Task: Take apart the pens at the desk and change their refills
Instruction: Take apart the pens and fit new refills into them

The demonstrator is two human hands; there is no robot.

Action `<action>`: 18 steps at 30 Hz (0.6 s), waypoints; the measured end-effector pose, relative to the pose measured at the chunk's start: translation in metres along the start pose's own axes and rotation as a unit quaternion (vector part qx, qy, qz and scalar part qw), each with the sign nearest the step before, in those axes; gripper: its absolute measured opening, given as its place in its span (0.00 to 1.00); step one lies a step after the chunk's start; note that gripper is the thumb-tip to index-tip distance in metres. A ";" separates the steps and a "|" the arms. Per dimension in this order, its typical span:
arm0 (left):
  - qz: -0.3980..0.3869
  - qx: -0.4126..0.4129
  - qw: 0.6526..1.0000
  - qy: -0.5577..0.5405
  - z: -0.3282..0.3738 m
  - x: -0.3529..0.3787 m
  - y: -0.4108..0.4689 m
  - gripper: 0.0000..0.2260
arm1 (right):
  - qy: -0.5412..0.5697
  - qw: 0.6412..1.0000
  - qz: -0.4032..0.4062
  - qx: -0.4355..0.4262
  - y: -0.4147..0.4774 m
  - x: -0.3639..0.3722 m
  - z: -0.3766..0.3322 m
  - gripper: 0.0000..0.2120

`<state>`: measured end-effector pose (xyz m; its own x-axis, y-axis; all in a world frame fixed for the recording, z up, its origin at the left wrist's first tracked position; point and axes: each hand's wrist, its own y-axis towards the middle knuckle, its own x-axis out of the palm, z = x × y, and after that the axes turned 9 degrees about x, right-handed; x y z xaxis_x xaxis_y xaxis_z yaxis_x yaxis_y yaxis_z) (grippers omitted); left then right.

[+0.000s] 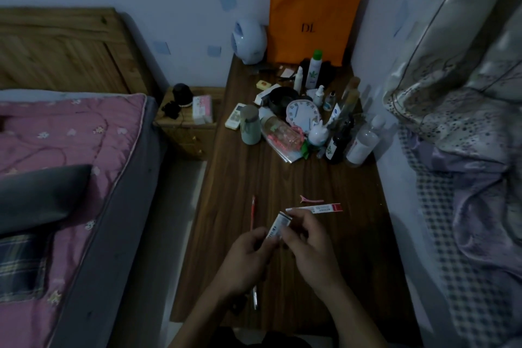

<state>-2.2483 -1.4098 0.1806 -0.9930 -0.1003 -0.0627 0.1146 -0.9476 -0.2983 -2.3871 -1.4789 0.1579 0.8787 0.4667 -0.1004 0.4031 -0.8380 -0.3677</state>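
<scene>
Over the wooden counter [240, 178], the left hand [245, 258] and right hand [309, 243] are both pinching a small white barcoded packet [278, 225] between them. Just beyond, a long white-and-red packet [316, 208] and a red pen [252, 212] are lying flat.

The desk [282, 178] is dark wood with stripy grain. The orange bag [310, 17] looks like matt cloth. The small box [278, 224] looks like printed card. The quilt [70, 133] is stitched pink cloth.
</scene>
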 end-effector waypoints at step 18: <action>-0.021 0.102 0.985 0.140 0.056 -0.014 -0.015 0.10 | 0.080 0.989 0.055 -0.109 -0.006 -0.023 -0.057 0.11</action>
<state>-2.2378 -1.4111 0.2397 -0.9463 0.0009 -0.3234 0.0369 -0.9932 -0.1108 -2.3950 -1.5005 0.2155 0.9426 0.3330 0.0250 0.3328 -0.9307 -0.1521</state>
